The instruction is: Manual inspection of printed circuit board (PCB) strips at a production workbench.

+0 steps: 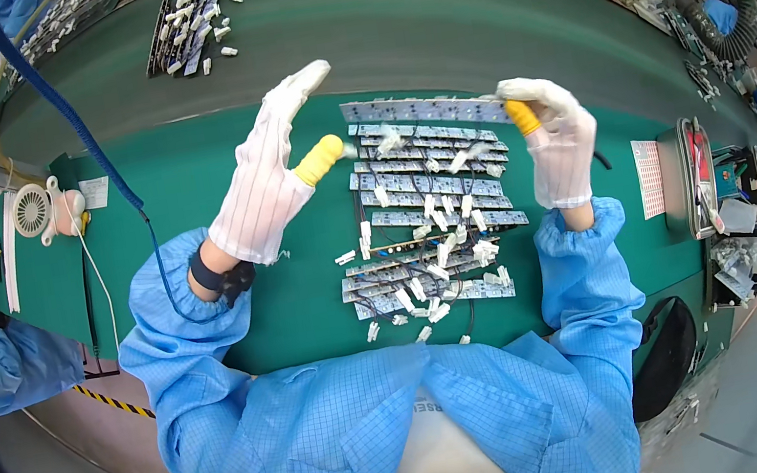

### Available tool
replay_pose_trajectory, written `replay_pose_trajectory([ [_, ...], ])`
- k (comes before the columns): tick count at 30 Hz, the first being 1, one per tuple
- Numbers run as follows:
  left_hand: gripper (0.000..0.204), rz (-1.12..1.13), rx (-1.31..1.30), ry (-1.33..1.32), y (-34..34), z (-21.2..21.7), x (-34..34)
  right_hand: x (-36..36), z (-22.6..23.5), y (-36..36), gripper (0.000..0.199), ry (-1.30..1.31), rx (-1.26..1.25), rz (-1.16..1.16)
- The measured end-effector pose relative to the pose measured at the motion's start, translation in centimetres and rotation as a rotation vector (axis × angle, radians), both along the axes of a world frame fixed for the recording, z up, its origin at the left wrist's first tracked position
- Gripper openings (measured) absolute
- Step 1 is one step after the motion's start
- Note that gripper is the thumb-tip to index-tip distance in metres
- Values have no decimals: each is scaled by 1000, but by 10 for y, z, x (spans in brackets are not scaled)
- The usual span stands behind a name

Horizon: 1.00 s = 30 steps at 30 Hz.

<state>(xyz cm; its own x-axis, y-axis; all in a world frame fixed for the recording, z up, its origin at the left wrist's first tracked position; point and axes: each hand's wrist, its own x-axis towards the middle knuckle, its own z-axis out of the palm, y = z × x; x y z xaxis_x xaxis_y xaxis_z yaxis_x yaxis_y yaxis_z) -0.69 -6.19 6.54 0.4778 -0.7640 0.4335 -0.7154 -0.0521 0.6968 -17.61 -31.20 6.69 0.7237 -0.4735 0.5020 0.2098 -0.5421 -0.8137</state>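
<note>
Our hands work over the green bench (191,177): our right hand (560,143) pinches one end of a long grey circuit strip (423,109), which runs crosswise toward our left hand (266,180). That hand is raised and open, fingers straight, yellow-capped thumb (319,160) just short of the strip's other end. More strips with white connectors (427,229) lie between and below both hands.
</note>
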Motion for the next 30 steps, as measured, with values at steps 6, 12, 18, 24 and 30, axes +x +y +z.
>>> replay_pose_trajectory([
  [6, 68, -32, 5, 180, 5, -14, 6, 9, -6, -4, 22, 362, 97, 143],
  [12, 80, 79, -83, 300, 3, -14, 9, 4, -6, 3, 21, -32, 89, -69],
  [18, 91, -5, -8, 729, 10, 4, 4, -12, 10, 14, 14, -190, 457, 52],
  [24, 57, -79, -215, 584, 16, -2, -14, -18, 18, 14, 21, 73, 446, 85],
  [30, 49, -97, -115, 209, 24, -3, -6, -18, 41, 21, 56, 145, 650, 170],
])
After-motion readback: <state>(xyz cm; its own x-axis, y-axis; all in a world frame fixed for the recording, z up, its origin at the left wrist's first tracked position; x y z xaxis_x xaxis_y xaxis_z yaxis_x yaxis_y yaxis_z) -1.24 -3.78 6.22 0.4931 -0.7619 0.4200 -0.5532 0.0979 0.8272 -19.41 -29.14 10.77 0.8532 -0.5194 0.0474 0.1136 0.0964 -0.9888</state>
